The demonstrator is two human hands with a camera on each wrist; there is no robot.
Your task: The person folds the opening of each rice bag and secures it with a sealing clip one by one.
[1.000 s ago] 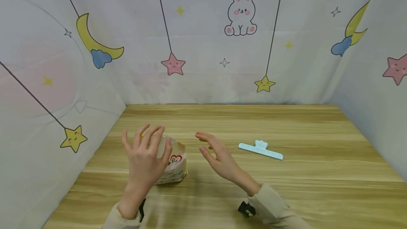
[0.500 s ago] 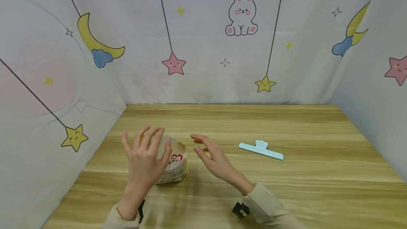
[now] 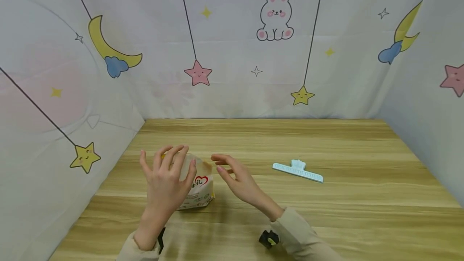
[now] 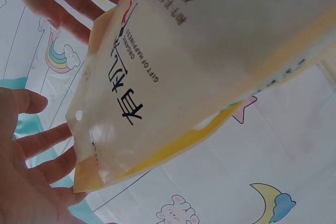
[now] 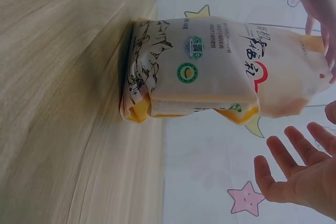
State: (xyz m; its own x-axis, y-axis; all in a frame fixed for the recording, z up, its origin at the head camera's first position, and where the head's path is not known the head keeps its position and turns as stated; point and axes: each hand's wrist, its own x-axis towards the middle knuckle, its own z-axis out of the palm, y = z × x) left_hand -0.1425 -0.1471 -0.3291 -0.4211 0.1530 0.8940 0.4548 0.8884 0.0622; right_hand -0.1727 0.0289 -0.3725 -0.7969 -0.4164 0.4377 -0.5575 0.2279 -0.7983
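Head view gives me the bag (image 3: 201, 190) upright on the left part of the table (image 3: 362, 160), with the clip (image 3: 298, 170) lying well apart to its right. On my left wrist feed, the left hand (image 3: 164, 186) is at the bag's top edge, fingers spread with their tips behind that edge and the thumb held off from it, gripping nothing, though I cannot tell whether the fingertips touch. I see the right hand (image 3: 237, 180) just beside the bag's upper right corner, fingers loosely extended, thumb apart, holding nothing.
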